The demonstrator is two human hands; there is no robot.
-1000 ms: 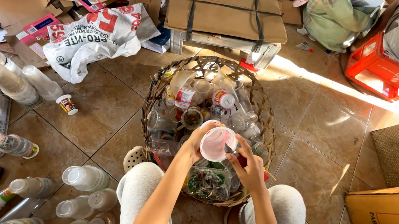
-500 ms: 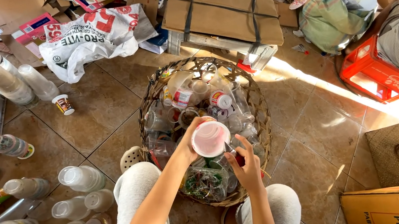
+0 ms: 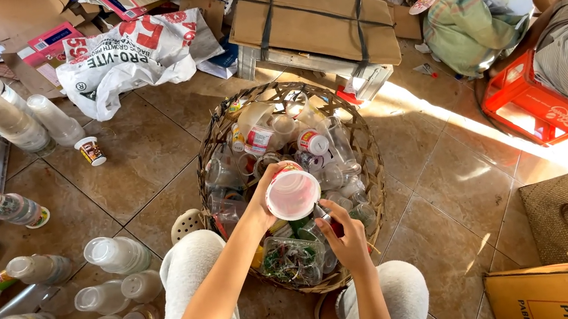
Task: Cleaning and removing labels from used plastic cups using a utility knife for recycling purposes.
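Here, frame centre: left hand grips a sealed cup; right hand, fingers curled; best steadied above the basket

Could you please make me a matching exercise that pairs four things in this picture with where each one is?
Things:
1. pink-rimmed cup
2. wicker basket
3. red crate
4. white sack

Places:
A. on the tiles at the right, beside a seated person
B. held in the left hand above the basket
C. on the floor between the person's knees, full of plastic cups
D. lying crumpled at the upper left, next to flattened cardboard

Pairs: 1-B, 2-C, 3-A, 4-D
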